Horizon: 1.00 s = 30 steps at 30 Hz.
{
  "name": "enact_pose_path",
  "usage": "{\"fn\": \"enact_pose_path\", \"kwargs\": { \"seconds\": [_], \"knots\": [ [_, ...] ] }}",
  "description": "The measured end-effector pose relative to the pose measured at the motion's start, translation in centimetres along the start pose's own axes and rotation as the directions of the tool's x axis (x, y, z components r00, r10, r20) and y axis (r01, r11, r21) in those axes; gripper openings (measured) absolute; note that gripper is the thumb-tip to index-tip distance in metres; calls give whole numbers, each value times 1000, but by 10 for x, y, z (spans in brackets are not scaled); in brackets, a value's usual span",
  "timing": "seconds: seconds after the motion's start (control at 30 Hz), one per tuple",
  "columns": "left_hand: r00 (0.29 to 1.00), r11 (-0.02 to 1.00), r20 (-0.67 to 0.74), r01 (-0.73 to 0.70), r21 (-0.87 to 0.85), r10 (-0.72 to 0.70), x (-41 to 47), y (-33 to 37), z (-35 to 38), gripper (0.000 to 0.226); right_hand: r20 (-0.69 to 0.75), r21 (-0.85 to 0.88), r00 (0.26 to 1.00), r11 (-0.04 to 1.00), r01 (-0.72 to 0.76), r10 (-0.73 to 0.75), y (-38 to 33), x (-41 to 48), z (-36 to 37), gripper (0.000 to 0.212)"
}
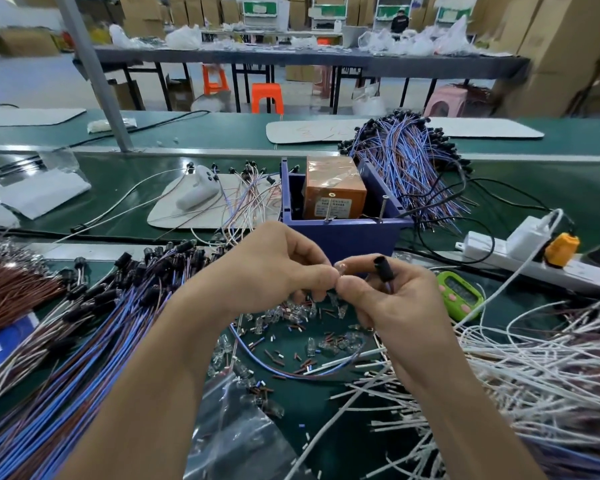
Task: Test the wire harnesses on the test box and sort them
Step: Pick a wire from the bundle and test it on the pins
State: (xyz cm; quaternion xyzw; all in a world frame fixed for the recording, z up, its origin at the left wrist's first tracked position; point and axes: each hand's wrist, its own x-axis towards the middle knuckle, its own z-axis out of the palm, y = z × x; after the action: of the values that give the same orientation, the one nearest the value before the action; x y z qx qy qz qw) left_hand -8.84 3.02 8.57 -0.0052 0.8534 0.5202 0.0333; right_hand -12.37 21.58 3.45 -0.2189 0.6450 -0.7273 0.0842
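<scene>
Green bench (568, 188): left hand (274, 265), right hand (395, 299), pinch on clear connector (340, 270) (box (333, 188) txt illegible).

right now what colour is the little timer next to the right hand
The timer is bright green with pink buttons, clearest in the head view.

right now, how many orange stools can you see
2. One orange stool stands under the far table; the other is nearer, to its right. More may be hidden behind the table.
</scene>
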Motion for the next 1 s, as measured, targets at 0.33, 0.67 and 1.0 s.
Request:
{"fn": "enact_pose_path", "kwargs": {
  "seconds": [0.33,0.67,1.0],
  "knots": [
    [992,988,2,-125,-86,125,-1,2,4,36,44,157,980,967,-199,195,3,3,-4,17],
    [984,987,-110,-133,88,142,0,2,2,15,85,6,944,947,-321,320,0,2,-9,35],
    [977,995,-197,-61,80,76,-8,17,-2,3,177,72,972,983,-169,154,2,2,-17,35]
  ]
}}
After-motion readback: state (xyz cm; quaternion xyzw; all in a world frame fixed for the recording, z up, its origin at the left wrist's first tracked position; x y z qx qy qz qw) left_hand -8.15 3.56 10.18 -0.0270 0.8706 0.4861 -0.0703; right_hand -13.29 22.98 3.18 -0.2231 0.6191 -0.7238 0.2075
